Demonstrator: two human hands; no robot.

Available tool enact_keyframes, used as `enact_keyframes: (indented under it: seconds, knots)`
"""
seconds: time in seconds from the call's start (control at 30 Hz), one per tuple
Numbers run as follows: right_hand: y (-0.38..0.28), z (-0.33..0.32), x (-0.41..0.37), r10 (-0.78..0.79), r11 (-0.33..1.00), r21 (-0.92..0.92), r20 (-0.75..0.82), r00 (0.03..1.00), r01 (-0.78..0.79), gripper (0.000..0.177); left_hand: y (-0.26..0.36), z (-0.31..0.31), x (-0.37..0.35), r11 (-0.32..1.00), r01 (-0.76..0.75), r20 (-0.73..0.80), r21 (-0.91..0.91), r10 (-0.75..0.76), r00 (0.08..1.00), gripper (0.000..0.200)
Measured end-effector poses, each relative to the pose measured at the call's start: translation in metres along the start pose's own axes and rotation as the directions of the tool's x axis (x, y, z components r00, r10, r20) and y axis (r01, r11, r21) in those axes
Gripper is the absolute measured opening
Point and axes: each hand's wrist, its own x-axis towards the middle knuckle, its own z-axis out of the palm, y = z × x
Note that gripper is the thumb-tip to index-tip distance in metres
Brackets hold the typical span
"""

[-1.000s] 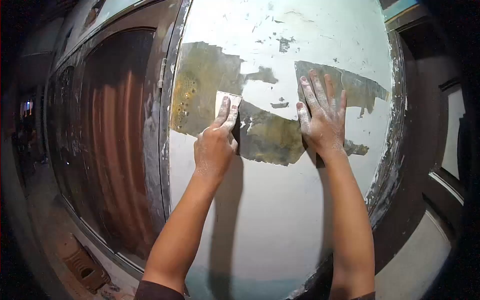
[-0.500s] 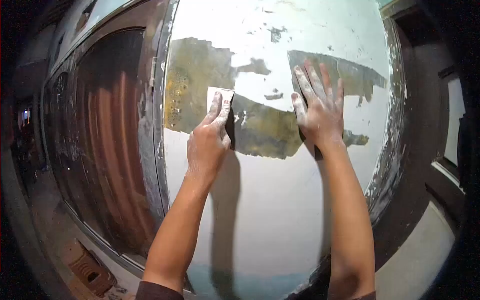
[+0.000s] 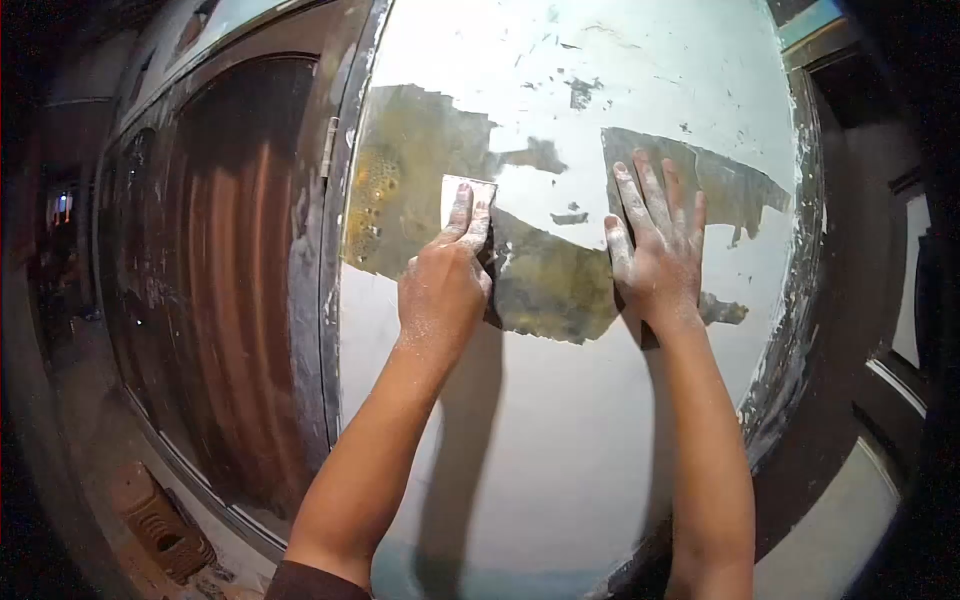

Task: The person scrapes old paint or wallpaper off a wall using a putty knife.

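The left hand (image 3: 443,285) grips a flat, white rectangular piece (image 3: 451,191), probably light and stiff, best held low, beside the open right hand (image 3: 660,255) on the patchy white wall (image 3: 570,410).

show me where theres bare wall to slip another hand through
The widest free patch is pale wall between the left forearm and right forearm, below the stained patch. It's crowded at the white piece under the left hand's fingers, and where the right hand spreads.
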Motion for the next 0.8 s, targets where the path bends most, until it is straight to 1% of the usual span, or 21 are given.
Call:
enact_keyframes:
  seconds: [0.03,0.07,0.17,0.23,0.27,0.33,0.43,0.53,0.57,0.6,0.67,0.7,0.8]
  knots:
    - [0.0,-0.002,0.0,0.001,1.0,0.007,0.013,1.0,-0.001,0.058,-0.002,0.003,0.003,1.0,0.003,0.004,0.02,-0.003,1.0,0.06]
    - [0.0,-0.002,0.0,0.003,1.0,0.016,0.009,1.0,-0.003,0.058,-0.004,0.003,0.004,1.0,-0.015,-0.002,-0.001,0.015,1.0,0.059]
    - [0.002,0.0,0.001,-0.007,0.999,-0.037,0.015,1.0,0.008,0.058,-0.004,0.004,0.013,1.0,-0.002,-0.012,-0.006,0.002,1.0,0.057]
    - [0.002,0.001,0.0,-0.01,0.999,-0.033,0.019,1.0,0.011,0.057,-0.001,0.0,0.017,1.0,-0.009,-0.007,-0.009,0.009,1.0,0.057]
    - [0.002,0.001,0.0,-0.013,1.0,-0.028,0.014,1.0,0.013,0.057,0.003,-0.005,0.019,0.999,0.04,0.05,0.028,-0.041,0.998,0.059]
    - [0.002,0.002,0.0,-0.006,1.0,-0.004,0.003,1.0,0.006,0.056,0.004,-0.004,0.023,0.998,0.053,0.034,0.036,-0.054,0.998,0.059]
    - [0.003,0.002,0.0,-0.016,1.0,0.011,-0.006,1.0,0.016,0.056,-0.001,-0.005,0.024,0.999,0.04,0.049,0.011,-0.04,0.998,0.058]
    - [0.003,0.001,0.0,-0.013,1.0,0.001,0.001,1.0,0.013,0.056,0.008,-0.011,0.03,0.999,0.023,0.022,0.031,-0.024,0.999,0.058]
    - [0.003,0.001,0.001,-0.004,1.0,0.006,0.013,1.0,0.004,0.056,0.013,-0.016,0.033,0.988,0.126,0.15,0.093,-0.139,0.979,0.054]
    - [0.003,0.0,0.001,-0.006,1.0,0.004,0.009,1.0,0.006,0.056,0.011,-0.013,0.034,0.988,0.126,0.146,0.091,-0.138,0.98,0.054]
    - [0.001,-0.001,0.001,0.015,1.0,0.006,0.035,0.999,-0.016,0.056,0.001,-0.003,0.034,0.999,0.045,0.012,-0.03,-0.044,0.999,0.047]
    - [0.002,0.0,-0.001,0.004,1.0,-0.001,0.029,1.0,-0.004,0.056,0.002,-0.002,0.033,1.0,0.02,-0.043,-0.02,-0.02,0.999,0.042]
    - [0.004,0.002,-0.001,-0.018,1.0,-0.007,0.002,1.0,0.018,0.055,0.008,-0.006,0.036,0.998,0.035,-0.068,-0.043,-0.038,0.997,0.041]
